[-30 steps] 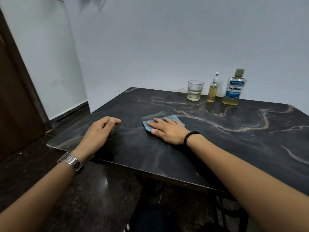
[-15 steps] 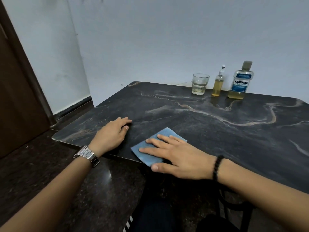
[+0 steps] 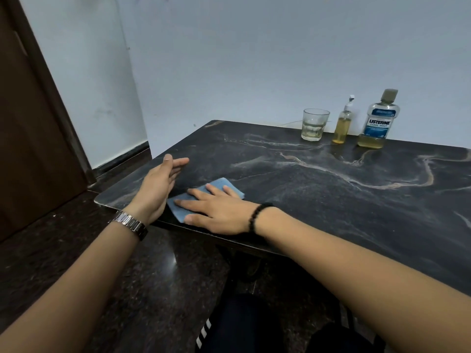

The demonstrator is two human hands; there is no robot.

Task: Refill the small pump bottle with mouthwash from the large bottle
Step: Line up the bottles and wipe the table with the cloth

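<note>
A dark marble table (image 3: pixel 331 189) fills the right of the view. The right hand (image 3: pixel 219 212) lies flat near the table's near left corner, its grip slack, straight fingers pressing a blue cloth (image 3: pixel 216 189) against the top by the near edge. The left hand (image 3: pixel 158 184) hovers just beside the cloth, raised on edge, grip wide with nothing in it. By the far edge, well apart from both hands, stand in a row the large bottle (image 3: pixel 378 121), the small pump bottle (image 3: pixel 342 126) to its left holding yellowish liquid, and a glass (image 3: pixel 314 124) left of that.
</note>
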